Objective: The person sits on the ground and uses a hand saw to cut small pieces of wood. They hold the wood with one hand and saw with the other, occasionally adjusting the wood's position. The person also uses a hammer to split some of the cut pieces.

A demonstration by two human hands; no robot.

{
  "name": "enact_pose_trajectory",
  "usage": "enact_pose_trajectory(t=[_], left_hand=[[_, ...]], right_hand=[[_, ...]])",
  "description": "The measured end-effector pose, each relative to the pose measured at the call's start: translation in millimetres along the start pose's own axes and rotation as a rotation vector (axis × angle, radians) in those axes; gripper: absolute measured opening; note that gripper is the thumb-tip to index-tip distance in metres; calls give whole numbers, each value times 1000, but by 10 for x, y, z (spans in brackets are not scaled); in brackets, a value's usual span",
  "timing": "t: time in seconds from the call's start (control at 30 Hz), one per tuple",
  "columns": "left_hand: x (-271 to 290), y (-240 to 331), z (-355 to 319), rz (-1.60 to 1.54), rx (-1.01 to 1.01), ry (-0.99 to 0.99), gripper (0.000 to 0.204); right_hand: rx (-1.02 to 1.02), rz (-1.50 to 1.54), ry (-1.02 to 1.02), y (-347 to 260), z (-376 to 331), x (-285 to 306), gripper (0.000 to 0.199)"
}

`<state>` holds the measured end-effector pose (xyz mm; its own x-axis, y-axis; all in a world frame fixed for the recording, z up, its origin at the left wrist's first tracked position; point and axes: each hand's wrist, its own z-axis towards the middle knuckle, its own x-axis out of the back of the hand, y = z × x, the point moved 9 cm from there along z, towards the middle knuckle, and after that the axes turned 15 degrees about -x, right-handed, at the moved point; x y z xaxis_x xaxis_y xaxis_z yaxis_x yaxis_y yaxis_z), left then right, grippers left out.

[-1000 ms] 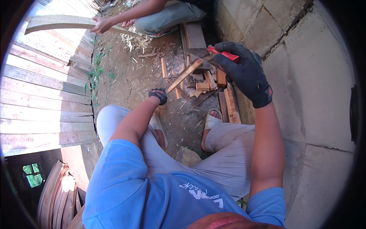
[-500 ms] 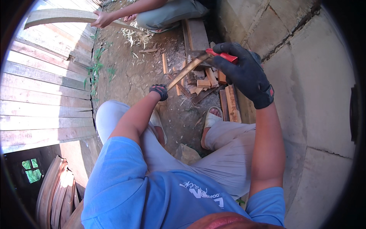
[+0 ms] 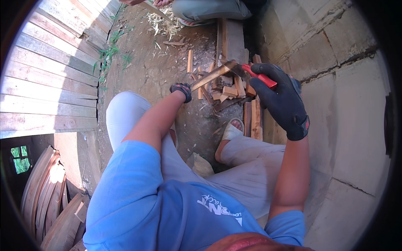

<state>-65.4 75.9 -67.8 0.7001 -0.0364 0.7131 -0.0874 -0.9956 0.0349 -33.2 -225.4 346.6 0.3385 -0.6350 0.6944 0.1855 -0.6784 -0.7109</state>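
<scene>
My left hand [image 3: 181,90], in a dark glove, is closed around the near end of a wood strip [image 3: 212,77]. The strip slants up and away to the right. My right hand [image 3: 282,98], in a black glove, grips the red handle of a bladed tool [image 3: 264,78]. Its broad dark blade lies at the far end of the strip, and I cannot tell whether they touch. The exact kind of tool is unclear. Beneath the strip lies a pile of cut wood pieces [image 3: 229,91].
A long wooden beam [image 3: 234,39] lies beyond the pile. Another person [image 3: 209,9] crouches at the far end near shavings [image 3: 161,21]. A concrete wall [image 3: 356,104] rises on my right. Wooden planks [image 3: 46,94] line the left, with curved boards [image 3: 42,188] below them.
The view has shifted left and slightly down. The blade now shows broader against the strip's far end. The other person's long board has mostly gone out of the picture.
</scene>
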Motion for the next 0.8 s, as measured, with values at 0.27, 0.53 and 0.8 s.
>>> enact_pose_trajectory(t=[0.27, 0.53, 0.8], left_hand=[[-75, -59, 30, -47, 21, 53, 54], [-90, -79, 27, -55, -12, 57, 49], [-26, -49, -50, -150, -20, 20, 57]], right_hand=[[-66, -71, 35, -114, -88, -179, 32], [75, -181, 137, -377, -251, -437, 34], [79, -324, 98, -452, -278, -679, 38]])
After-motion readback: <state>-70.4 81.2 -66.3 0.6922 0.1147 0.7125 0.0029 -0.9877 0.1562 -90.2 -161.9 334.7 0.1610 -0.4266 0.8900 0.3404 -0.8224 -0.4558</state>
